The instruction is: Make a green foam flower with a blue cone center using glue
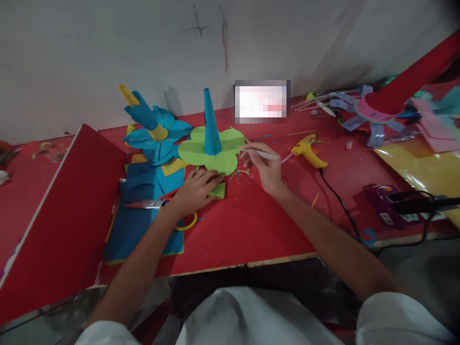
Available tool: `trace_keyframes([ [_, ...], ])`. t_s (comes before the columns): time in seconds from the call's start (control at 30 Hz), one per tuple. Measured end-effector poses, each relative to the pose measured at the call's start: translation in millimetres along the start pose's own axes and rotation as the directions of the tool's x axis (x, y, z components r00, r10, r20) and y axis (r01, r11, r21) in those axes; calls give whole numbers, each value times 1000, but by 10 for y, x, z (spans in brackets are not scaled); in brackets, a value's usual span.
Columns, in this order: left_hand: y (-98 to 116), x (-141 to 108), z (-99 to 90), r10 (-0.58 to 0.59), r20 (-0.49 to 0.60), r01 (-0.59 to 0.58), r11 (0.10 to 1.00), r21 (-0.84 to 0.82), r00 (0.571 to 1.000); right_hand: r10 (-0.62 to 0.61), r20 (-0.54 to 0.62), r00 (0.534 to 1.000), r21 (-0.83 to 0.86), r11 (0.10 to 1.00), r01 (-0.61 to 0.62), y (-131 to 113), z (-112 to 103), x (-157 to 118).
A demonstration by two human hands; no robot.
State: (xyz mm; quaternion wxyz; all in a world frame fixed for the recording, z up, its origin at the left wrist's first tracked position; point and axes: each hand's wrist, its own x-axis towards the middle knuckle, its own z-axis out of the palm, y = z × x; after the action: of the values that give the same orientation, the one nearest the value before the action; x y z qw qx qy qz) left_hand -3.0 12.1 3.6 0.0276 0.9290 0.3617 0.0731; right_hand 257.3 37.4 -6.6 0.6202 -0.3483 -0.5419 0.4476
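A white pen-like stick (pixel 264 153) is pinched between the thumb and fingers of my right hand (pixel 268 167). Its tip touches or nearly touches the right petal of a light green flower-shaped paper (pixel 194 146). A tall blue paper cone (pixel 212 124) stands upright on the middle of that flower. My left hand (pixel 199 189) lies with fingers stretched over a small green paper piece (pixel 218 191) just in front of the flower. Under my left wrist are scissors (pixel 143 204) with red and yellow handles, partly hidden, lying on blue sheets (pixel 143 235).
A finished-looking blue paper flower (pixel 163 136) stands at the back left, beside an upright red board (pixel 61 206). On the right lie a yellow glue gun (pixel 309 151) with a black cord, a purple box (pixel 383 206) and a red cone (pixel 413 72). A blurred screen (pixel 261 101) leans against the wall.
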Motion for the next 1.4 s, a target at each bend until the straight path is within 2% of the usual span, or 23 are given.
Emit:
trace_keyframes([
  [0.1,16,-3,12,-20,52,25,994,-105,998,18,83,996,-41,999,-15,25,13,-16],
  [0.23,-34,-44,-87,-29,163,77,953,-294,986,90,244,966,-11,996,-90,64,54,-77],
  [0.37,-38,-40,-128,-26,145,92,880,-467,989,136,360,923,2,989,-146,87,103,-133],
  [0.53,8,-3,-40,-73,93,104,914,-393,993,214,462,861,-154,975,-159,101,134,-156],
  [0.8,-23,-3,55,-92,73,113,924,-364,993,186,514,837,-413,909,52,94,173,-166],
  [0.93,-36,-6,51,-86,70,106,926,-363,994,178,516,838,-391,919,45,87,164,-162],
  [1.07,-21,-5,39,-77,77,100,921,-377,994,145,389,910,-309,951,-20,112,123,-159],
  [1.17,7,8,21,-79,52,93,912,-399,996,46,259,965,-351,935,49,128,96,-147],
  [1.23,18,19,-9,-130,-32,104,897,-431,991,-38,187,982,-424,898,116,124,68,-131],
  [1.3,7,22,-55,-266,-170,167,879,-447,949,-112,171,979,-514,837,186,113,17,-105],
  [1.4,-58,-2,-120,-515,-307,386,834,-395,800,-142,251,958,-685,673,279,104,-107,-46],
])
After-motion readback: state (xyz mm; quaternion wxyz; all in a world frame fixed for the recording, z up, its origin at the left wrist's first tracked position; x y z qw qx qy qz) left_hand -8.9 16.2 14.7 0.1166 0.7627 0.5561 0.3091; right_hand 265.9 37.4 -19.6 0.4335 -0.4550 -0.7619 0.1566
